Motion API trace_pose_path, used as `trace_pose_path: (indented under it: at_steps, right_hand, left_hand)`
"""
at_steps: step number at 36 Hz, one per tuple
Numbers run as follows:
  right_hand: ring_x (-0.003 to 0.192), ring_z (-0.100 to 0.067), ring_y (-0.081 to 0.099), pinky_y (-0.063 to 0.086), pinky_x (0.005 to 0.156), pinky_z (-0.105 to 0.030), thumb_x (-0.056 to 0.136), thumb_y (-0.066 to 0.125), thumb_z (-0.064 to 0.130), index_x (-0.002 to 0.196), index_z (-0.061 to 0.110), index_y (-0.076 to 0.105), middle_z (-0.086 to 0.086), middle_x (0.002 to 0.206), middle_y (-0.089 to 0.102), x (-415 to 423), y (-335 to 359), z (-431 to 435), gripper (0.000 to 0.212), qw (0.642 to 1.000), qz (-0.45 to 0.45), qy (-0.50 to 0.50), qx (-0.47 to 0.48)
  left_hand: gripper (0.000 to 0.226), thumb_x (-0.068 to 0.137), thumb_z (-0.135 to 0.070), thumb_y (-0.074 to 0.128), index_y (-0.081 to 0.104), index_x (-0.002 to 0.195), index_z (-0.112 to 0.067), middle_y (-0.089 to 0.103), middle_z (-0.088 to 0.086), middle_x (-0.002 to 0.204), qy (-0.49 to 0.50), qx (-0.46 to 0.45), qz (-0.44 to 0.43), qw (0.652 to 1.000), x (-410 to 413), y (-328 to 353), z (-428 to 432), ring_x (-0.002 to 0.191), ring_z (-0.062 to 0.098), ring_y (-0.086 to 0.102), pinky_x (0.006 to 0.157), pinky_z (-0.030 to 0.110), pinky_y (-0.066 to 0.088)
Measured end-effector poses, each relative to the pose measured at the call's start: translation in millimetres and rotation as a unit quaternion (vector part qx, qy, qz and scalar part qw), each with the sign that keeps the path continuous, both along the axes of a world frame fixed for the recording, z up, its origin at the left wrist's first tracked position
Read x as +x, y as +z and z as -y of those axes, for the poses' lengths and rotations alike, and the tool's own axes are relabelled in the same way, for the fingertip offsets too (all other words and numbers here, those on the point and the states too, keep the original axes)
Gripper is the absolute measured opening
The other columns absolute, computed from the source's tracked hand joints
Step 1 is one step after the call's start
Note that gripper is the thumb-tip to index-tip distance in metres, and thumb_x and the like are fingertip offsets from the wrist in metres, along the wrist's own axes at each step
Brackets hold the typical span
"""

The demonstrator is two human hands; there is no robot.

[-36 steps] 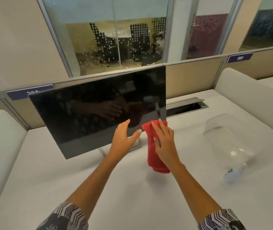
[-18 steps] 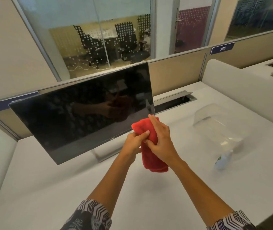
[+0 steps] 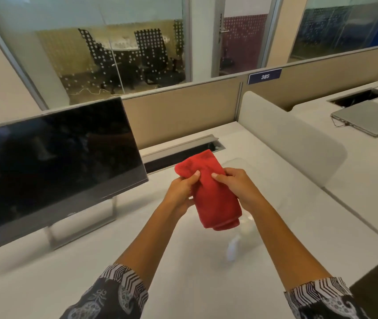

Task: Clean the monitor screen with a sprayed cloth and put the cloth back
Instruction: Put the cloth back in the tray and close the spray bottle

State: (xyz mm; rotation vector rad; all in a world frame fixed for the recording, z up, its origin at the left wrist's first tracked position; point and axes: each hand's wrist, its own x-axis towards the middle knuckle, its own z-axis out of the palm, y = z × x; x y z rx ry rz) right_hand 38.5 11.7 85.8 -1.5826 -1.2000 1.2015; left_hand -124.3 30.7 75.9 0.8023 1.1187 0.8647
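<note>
A folded red cloth (image 3: 213,194) hangs in the air above the white desk, right of the monitor. My left hand (image 3: 181,192) grips its left edge and my right hand (image 3: 238,187) grips its right edge, thumbs on top. The dark monitor screen (image 3: 52,157) stands at the left on a silver stand (image 3: 84,224), apart from the cloth. A small white spray bottle (image 3: 234,247) lies blurred on the desk below the cloth. A clear plastic container (image 3: 236,163) sits behind my hands, mostly hidden by them.
A cable slot (image 3: 183,155) is cut into the desk behind the cloth. A white padded divider (image 3: 293,143) bounds the desk at the right; beyond it lies a closed laptop (image 3: 369,118). A beige partition (image 3: 178,111) runs along the back.
The cloth has come off the screen's lower right corner. My left hand has joined the right on it, and both have carried it right, away from the monitor. The view has turned right.
</note>
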Motion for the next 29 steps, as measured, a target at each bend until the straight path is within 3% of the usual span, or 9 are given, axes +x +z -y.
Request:
trace_pose_path:
  at_steps: [3, 7, 10, 15, 19, 23, 26, 29]
  right_hand:
    - [0.092, -0.018, 0.067, 0.053, 0.080, -0.033, 0.093, 0.065, 0.027, 0.101, 0.025, 0.069, 0.002, 0.101, 0.072, 46, 1, -14, 0.009, 0.999, 0.033, -0.016, -0.002]
    - [0.093, -0.023, 0.067, 0.054, 0.086, -0.039, 0.093, 0.063, 0.022, 0.104, 0.018, 0.071, -0.002, 0.101, 0.073, 94, -9, -38, 0.014, 0.996, 0.086, -0.035, -0.019]
    - [0.096, -0.026, 0.066, 0.053, 0.091, -0.041, 0.092, 0.063, 0.020, 0.110, 0.013, 0.072, -0.007, 0.107, 0.072, 114, -22, -54, 0.021, 0.989, 0.142, -0.031, -0.043]
    - [0.103, -0.032, 0.064, 0.049, 0.090, -0.035, 0.093, 0.059, 0.018, 0.119, 0.009, 0.067, -0.013, 0.115, 0.069, 125, -47, -76, 0.029, 0.963, 0.257, 0.000, -0.083]
    - [0.106, -0.033, 0.063, 0.048, 0.088, -0.035, 0.094, 0.054, 0.017, 0.122, 0.008, 0.061, -0.014, 0.118, 0.066, 123, -65, -84, 0.030, 0.929, 0.359, 0.020, -0.086]
    - [0.097, -0.028, 0.065, 0.050, 0.082, -0.035, 0.099, 0.047, 0.018, 0.120, 0.010, 0.051, -0.010, 0.113, 0.065, 113, -77, -83, 0.023, 0.891, 0.451, 0.045, -0.026]
    - [0.092, -0.024, 0.064, 0.050, 0.080, -0.033, 0.102, 0.044, 0.023, 0.124, 0.012, 0.043, -0.009, 0.109, 0.063, 109, -86, -81, 0.025, 0.869, 0.489, 0.072, 0.013]
    - [0.092, -0.026, 0.064, 0.049, 0.076, -0.034, 0.102, 0.044, 0.022, 0.127, 0.011, 0.040, -0.010, 0.109, 0.063, 110, -95, -84, 0.028, 0.852, 0.513, 0.100, 0.024]
  left_hand:
    - [0.037, 0.096, -0.029, 0.060, 0.055, 0.129, -0.014, 0.063, 0.004, 0.125, -0.014, -0.026, 0.004, 1.000, 43, -2, -14, 0.115, 0.028, 0.058, 0.102, 0.051, 0.046]
    - [0.038, 0.099, -0.017, 0.054, 0.050, 0.135, -0.010, 0.057, 0.010, 0.135, -0.003, -0.072, 0.010, 0.997, 92, -8, -33, 0.123, 0.032, 0.054, 0.107, 0.055, 0.041]
    - [0.036, 0.097, -0.007, 0.052, 0.050, 0.133, -0.008, 0.057, 0.012, 0.134, 0.023, -0.117, 0.009, 0.993, 119, -12, -46, 0.119, 0.031, 0.055, 0.105, 0.053, 0.043]
    - [0.026, 0.096, 0.000, 0.046, 0.054, 0.120, -0.003, 0.060, 0.013, 0.108, 0.032, -0.179, -0.009, 0.983, 151, -19, -56, 0.101, 0.029, 0.056, 0.088, 0.044, 0.048]
    - [0.024, 0.095, -0.001, 0.045, 0.057, 0.116, 0.001, 0.062, 0.013, 0.094, 0.049, -0.217, -0.034, 0.974, 165, -31, -65, 0.091, 0.029, 0.060, 0.085, 0.043, 0.049]
    - [0.020, 0.096, 0.002, 0.041, 0.058, 0.086, 0.002, 0.061, 0.011, 0.082, 0.064, -0.246, -0.028, 0.967, 179, -39, -71, 0.074, 0.025, 0.058, 0.085, 0.039, 0.046]
    - [0.026, 0.097, 0.003, 0.038, 0.054, 0.077, -0.001, 0.062, 0.012, 0.105, 0.073, -0.269, -0.004, 0.960, 184, -42, -72, 0.104, 0.028, 0.059, 0.100, 0.040, 0.043]
    - [0.028, 0.099, 0.004, 0.033, 0.057, 0.084, 0.000, 0.056, 0.016, 0.135, 0.071, -0.281, 0.014, 0.957, 189, -46, -75, 0.129, 0.027, 0.049, 0.109, 0.040, 0.036]
